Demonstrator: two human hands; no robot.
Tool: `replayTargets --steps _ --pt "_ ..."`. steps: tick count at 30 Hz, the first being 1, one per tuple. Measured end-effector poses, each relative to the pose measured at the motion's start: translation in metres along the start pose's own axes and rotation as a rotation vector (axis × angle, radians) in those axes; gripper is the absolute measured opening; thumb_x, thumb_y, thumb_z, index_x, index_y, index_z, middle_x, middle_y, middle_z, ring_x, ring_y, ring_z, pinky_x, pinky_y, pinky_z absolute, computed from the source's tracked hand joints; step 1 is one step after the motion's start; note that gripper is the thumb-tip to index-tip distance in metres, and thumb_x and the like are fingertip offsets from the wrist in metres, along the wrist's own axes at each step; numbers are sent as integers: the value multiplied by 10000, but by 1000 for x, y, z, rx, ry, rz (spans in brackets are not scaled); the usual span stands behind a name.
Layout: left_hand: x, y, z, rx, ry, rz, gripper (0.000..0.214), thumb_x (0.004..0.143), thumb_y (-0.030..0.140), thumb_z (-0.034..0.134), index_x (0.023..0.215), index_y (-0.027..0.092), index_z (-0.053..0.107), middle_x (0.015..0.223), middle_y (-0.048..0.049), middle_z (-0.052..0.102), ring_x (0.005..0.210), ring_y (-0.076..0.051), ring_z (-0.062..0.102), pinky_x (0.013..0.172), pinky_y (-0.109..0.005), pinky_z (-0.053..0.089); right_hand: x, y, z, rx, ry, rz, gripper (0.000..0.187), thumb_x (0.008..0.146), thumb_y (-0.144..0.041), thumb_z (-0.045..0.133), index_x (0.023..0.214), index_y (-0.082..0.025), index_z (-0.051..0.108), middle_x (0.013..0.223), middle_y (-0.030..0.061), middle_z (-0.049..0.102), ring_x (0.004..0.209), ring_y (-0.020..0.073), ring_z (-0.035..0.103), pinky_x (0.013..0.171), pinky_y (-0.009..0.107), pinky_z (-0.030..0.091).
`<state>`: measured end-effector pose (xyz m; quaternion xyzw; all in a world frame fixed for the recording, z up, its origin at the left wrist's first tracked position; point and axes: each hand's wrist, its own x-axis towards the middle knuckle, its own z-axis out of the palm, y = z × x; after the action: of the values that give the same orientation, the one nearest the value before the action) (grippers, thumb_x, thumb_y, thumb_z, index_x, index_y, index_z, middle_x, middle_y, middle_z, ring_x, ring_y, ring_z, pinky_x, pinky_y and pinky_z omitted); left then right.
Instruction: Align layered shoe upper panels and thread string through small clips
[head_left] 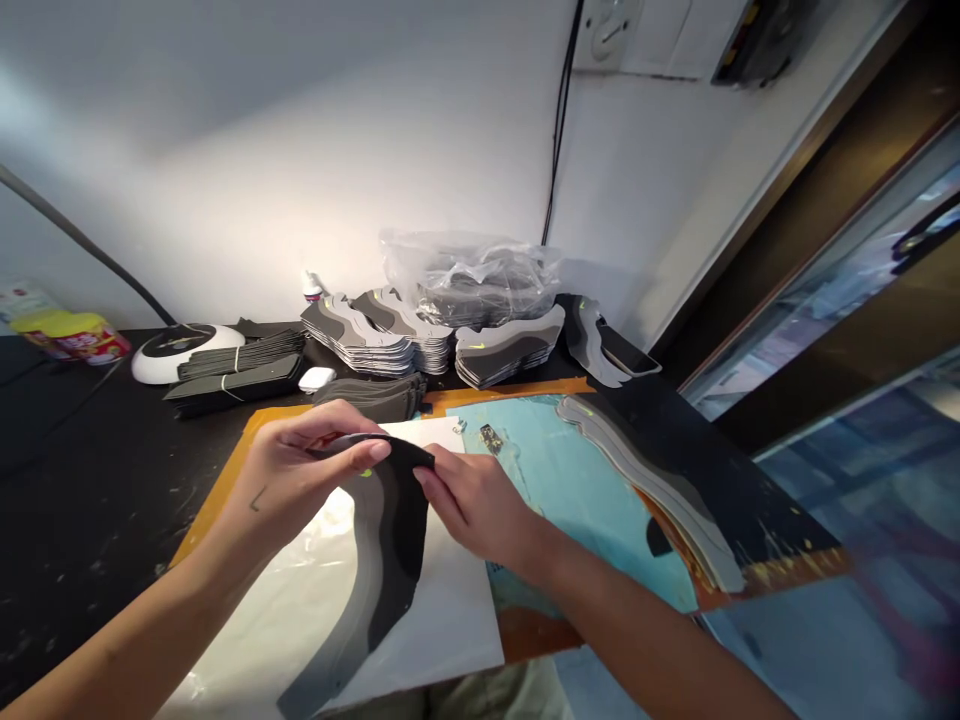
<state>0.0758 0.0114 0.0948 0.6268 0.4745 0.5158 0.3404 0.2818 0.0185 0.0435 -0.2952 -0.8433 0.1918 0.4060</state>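
A shoe upper piece (pixel 386 560) in bands of grey and black, with a small yellow-green mark near its top, hangs from both my hands over a white sheet (pixel 457 610). My left hand (pixel 311 465) pinches its upper edge between thumb and fingers. At the black top right corner, my right hand (pixel 472 495) grips the same piece with fingers closed. The top edge bends between the two hands. Its lower end reaches down toward the front of the sheet.
A blue sheet (pixel 577 500) lies at the right, with stacked grey pieces (pixel 660 490) along it. Behind are more stacks (pixel 510 350), a plastic bag of pieces (pixel 480 280), banded black bundles (pixel 232 375), a white lamp base (pixel 180 350), a small bottle (pixel 311 286) and a phone (pixel 630 350).
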Motion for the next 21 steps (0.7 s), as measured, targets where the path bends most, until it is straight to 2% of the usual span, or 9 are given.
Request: replayTargets --steps 2,4,9,12,16,18,21 --pt "-2 2 -1 17 -37 115 139 764 317 843 685 233 765 676 -6 608 642 -120 511 527 -215 374 -1 0 0 -21 -15 -41 290 1082 -348 300 851 -231 431 673 -23 504 563 127 452 557 251 300" --pt "-4 2 -2 26 -42 179 46 779 255 829 745 260 798 723 -12 631 674 -135 534 548 -238 386 -2 0 0 -22 -28 -51 289 1082 -352 284 857 -237 424 668 -21 498 556 131 440 558 259 290" --pt "-9 2 -3 17 -53 222 124 766 187 838 827 295 832 766 -20 647 710 -152 558 578 -263 409 -1 1 0 22 -67 -38 246 1068 -351 291 929 -238 460 710 -2 539 596 146 459 584 274 302" --pt "-10 3 0 -4 -33 182 106 746 198 850 796 290 834 762 -24 648 707 -152 560 559 -254 409 -2 1 -2 86 -86 -1 263 1058 -377 308 877 -241 443 692 -10 508 595 143 437 592 279 301" --pt "-6 7 6 -34 -9 88 53 721 249 862 713 254 810 714 -19 623 651 -134 528 516 -239 369 -3 -1 -3 316 -63 121 379 1054 -469 352 757 -237 389 652 -32 426 577 123 393 579 273 294" --pt "-3 7 7 -28 -20 93 110 731 282 859 685 221 782 700 -19 614 651 -130 519 535 -238 369 -3 -1 -2 492 -43 211 412 1054 -503 363 748 -231 413 650 -32 436 579 117 407 569 268 310" --pt "2 5 8 12 -67 48 286 833 401 784 669 174 724 694 -18 576 664 -123 478 564 -241 353 -2 0 0 743 -11 309 430 1041 -537 391 751 -224 448 654 -32 460 577 109 439 544 255 343"
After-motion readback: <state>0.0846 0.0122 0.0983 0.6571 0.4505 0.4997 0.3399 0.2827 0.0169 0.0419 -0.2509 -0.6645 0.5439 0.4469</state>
